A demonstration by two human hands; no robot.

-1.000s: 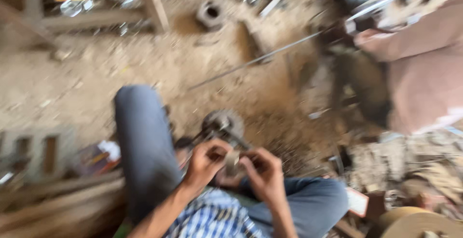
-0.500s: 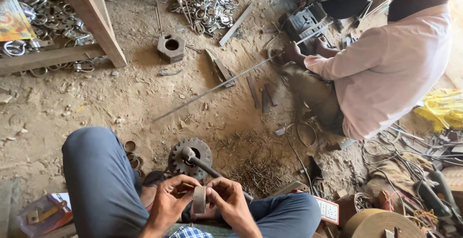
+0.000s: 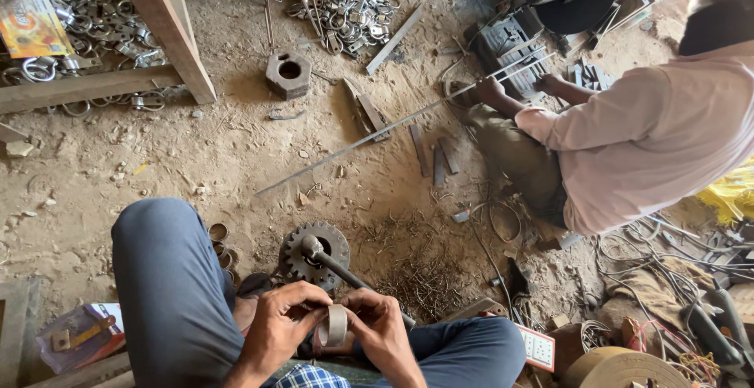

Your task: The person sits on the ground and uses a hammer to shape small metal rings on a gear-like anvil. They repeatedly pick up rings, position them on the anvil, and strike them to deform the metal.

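At bottom centre, our left hand (image 3: 276, 327) and right hand (image 3: 377, 327) pinch a stiff, light-looking metal ring (image 3: 337, 326) by its rim, fingers closed.

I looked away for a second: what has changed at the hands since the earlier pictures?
Little: both hands, left hand and right hand, keep pinching the short grey metal ring in front of the lap. The toothed steel gear with its dark rod stays on the dirt; only the camera view shifted.
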